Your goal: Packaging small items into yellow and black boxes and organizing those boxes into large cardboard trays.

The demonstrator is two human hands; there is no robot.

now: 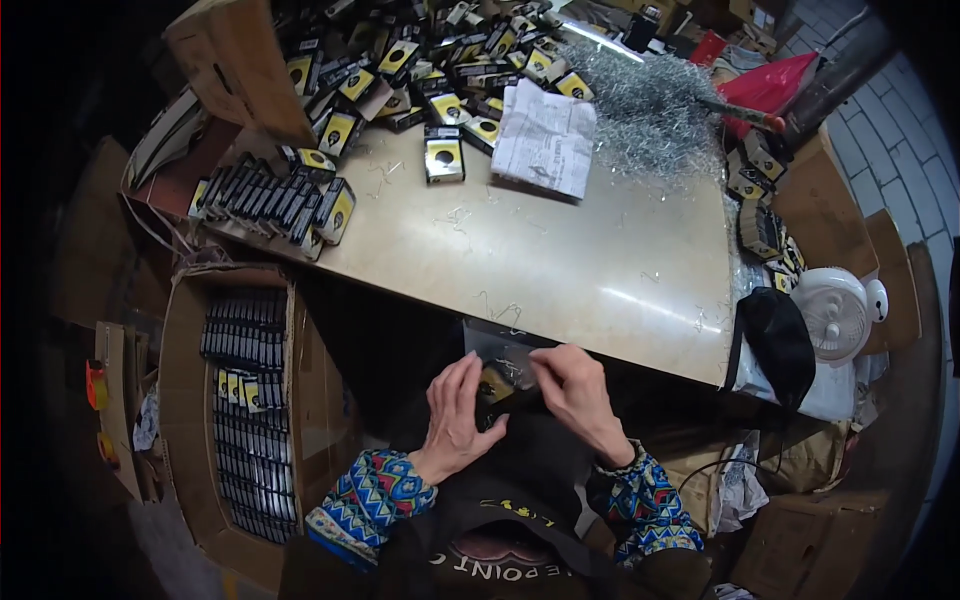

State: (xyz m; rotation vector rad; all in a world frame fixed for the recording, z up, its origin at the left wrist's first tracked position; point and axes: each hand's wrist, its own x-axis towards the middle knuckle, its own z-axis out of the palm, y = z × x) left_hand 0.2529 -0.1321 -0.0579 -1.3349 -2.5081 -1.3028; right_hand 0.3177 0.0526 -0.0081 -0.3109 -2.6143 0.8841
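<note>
Just below the table's near edge, my left hand steadies a small black-and-yellow package, its fingers straight along the left side and its thumb beneath. Opposite it, my right hand is closed, thumb and bent forefinger pinched at the right edge of clear plastic that lies around the package. Part of the package is hidden by the plastic's glare and my fingers. Thin bent metal wires lie on the table edge right above my hands.
On the table are a heap of small boxes, a stacked row of boxes, a folded paper sheet and a tangled pile of wire pieces. A carton of packed boxes stands left; a white fan stands right.
</note>
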